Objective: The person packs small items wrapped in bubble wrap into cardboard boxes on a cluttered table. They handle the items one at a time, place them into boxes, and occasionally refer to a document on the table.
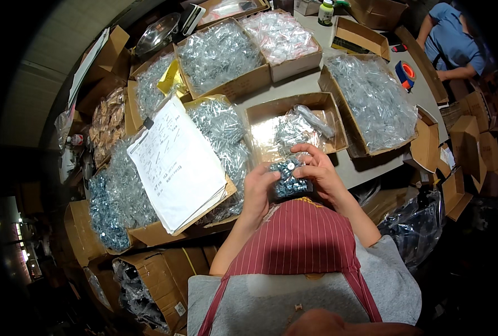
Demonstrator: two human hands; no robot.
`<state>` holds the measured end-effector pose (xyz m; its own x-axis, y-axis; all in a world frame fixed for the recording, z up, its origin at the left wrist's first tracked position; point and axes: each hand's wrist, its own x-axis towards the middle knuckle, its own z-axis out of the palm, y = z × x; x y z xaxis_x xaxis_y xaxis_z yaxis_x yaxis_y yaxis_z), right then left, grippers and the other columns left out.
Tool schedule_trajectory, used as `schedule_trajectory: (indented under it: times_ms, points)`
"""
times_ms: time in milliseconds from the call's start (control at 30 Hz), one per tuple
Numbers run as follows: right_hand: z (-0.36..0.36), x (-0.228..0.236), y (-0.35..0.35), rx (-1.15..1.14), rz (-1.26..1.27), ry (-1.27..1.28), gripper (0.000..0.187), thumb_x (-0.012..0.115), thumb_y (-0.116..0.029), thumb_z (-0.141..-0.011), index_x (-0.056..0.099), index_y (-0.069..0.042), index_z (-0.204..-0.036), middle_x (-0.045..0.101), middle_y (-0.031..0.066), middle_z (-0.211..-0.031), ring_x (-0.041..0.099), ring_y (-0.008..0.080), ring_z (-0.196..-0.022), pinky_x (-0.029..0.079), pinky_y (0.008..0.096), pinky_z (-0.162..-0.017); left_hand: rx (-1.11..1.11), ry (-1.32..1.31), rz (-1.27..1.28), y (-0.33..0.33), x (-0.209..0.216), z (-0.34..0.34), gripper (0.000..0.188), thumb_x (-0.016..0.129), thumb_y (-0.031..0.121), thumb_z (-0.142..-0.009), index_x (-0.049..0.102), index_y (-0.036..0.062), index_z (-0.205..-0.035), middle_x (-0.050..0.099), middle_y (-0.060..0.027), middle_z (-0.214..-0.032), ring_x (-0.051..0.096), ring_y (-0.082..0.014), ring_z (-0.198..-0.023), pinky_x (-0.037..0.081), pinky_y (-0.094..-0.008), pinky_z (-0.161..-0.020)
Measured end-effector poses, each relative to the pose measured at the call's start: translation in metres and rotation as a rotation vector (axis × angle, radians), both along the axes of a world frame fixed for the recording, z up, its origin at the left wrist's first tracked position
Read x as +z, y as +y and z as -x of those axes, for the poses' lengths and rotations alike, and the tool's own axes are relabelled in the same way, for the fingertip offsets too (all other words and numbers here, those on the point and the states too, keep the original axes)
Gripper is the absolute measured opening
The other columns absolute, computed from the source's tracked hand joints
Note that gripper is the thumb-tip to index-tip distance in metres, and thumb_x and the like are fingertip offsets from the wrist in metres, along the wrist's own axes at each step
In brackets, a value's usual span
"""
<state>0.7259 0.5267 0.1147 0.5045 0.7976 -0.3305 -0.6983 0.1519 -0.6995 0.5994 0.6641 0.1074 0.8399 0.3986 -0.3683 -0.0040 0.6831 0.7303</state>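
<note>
Close to my apron, a small clear plastic bag (288, 186) full of dark bluish metal pieces is held between both hands; they look like screws or similar fasteners. My left hand (257, 187) closes on its left side with the thumb over the top. From the right, my right hand (321, 172) grips the bag, its thumb near a small round white piece (291, 166). Just beyond my hands sits a shallow cardboard box (257, 116), partly filled with clear bags of shiny metal parts (300, 130).
Papers on a clipboard (173, 162) lie over boxes of bagged parts at left. More boxes of clear bags (221, 56) stand behind, and a large one (366, 103) at right. An orange and blue tape roll (405, 74) is near another person (456, 39) at far right.
</note>
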Motion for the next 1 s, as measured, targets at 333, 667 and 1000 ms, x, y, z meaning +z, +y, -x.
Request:
schedule_trajectory:
  times_ms: [333,667,1000]
  points:
    - [0.0002,-0.0012,0.0004,0.009,0.007,-0.021,0.055,0.066,0.009,-0.077,0.050,-0.001,-0.128,0.068,0.0076,-0.097,0.068,0.0132,-0.085,0.056,0.0246,-0.074,-0.009,0.019,-0.036,0.0020,-0.0083,0.0040,0.032,0.061,0.003,-0.084,0.062,-0.0079,-0.115,0.068,-0.0104,-0.098,0.065,-0.0146,-0.086,0.052,-0.0264,-0.079]
    - [-0.0002,-0.0009,0.0014,-0.001,0.004,-0.010,0.054,0.065,0.009,-0.078,0.049,0.000,-0.129,0.068,0.0084,-0.097,0.068,0.0135,-0.085,0.056,0.0248,-0.074,0.005,0.000,-0.029,-0.0003,-0.0015,0.0018,0.029,0.061,0.003,-0.087,0.060,-0.0060,-0.114,0.068,-0.0110,-0.100,0.066,-0.0148,-0.087,0.053,-0.0267,-0.080]
    - [0.0005,-0.0008,0.0008,0.029,-0.008,0.031,0.053,0.066,0.007,-0.080,0.049,-0.002,-0.130,0.066,0.0093,-0.106,0.068,0.0145,-0.092,0.057,0.0266,-0.080,0.004,-0.040,-0.005,0.0004,-0.0082,0.0016,0.026,0.064,0.003,-0.089,0.059,-0.0038,-0.114,0.069,-0.0116,-0.103,0.066,-0.0149,-0.089,0.053,-0.0270,-0.081]
